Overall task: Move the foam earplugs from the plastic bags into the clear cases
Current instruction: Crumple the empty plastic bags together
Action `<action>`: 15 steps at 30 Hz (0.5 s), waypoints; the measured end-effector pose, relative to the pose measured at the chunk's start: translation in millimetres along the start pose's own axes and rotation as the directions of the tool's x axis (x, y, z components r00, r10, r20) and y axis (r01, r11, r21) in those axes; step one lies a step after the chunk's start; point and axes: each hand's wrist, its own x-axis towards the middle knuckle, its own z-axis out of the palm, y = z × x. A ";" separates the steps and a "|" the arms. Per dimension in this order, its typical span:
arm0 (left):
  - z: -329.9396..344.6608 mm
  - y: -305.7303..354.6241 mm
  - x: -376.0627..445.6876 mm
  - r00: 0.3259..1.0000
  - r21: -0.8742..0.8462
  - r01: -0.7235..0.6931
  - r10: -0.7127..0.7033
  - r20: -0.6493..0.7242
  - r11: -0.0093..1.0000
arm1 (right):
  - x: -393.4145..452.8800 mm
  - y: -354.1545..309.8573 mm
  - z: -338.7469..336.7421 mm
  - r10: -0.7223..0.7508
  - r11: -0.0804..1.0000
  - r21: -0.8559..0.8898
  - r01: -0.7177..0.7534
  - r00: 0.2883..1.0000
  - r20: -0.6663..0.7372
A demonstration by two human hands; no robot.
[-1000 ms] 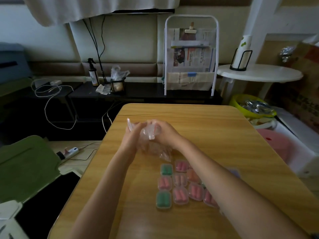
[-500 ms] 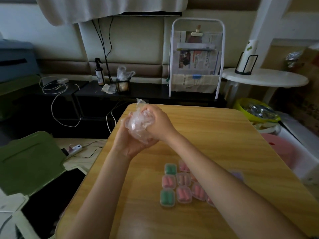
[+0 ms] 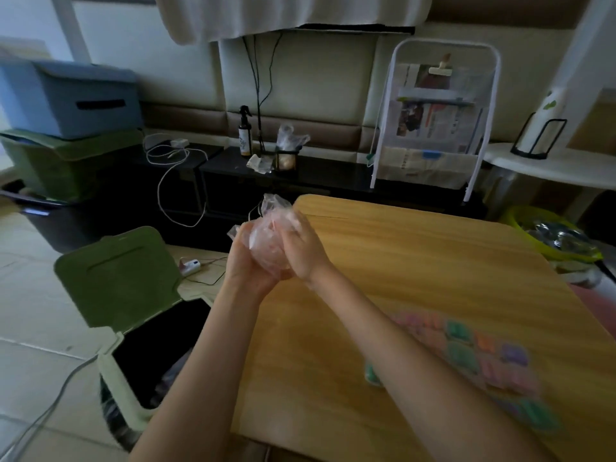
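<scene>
Crumpled clear plastic, a wad of bags, sits pressed between your two hands: your left hand cups it from below and your right hand closes over it, both curled round it above the wooden surface's corner. The cases, blurred, lie on the surface near your right forearm and look filled. You seem to be clearing up. Next, carry the wad leftward and down to the open green bin, then release.

Left hand and right hand cupped together, fingers curled, forearms converging.
</scene>
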 end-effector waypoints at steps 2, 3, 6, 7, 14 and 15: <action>-6.1 9.3 -5.8 1.000 -0.020 0.010 -0.011 -0.013 1.000 | 4.9 3.7 17.3 -0.004 0.999 -0.045 0.003 1.000 -0.012; -9.5 14.2 -9.4 1.000 -0.036 0.003 -0.003 -0.007 0.999 | 7.4 6.2 26.2 -0.006 0.998 -0.067 0.006 1.000 -0.004; -22.4 33.0 -20.3 1.000 -0.058 -0.021 0.020 -0.021 0.998 | 12.2 5.6 49.4 -0.086 0.988 -0.127 0.092 0.995 0.051; -28.5 39.6 -24.1 0.999 -0.051 -0.033 0.032 -0.026 0.998 | 14.7 5.8 57.5 -0.113 0.986 -0.110 0.122 0.990 0.084; -88.2 86.3 -48.9 0.902 0.179 -0.036 0.109 -0.419 0.983 | 31.0 14.7 129.2 -0.004 0.978 -0.195 0.070 0.947 0.322; -97.1 89.8 -53.6 0.902 0.218 -0.007 0.100 -0.421 0.976 | 32.3 20.0 140.7 0.018 0.963 -0.257 0.077 0.937 0.348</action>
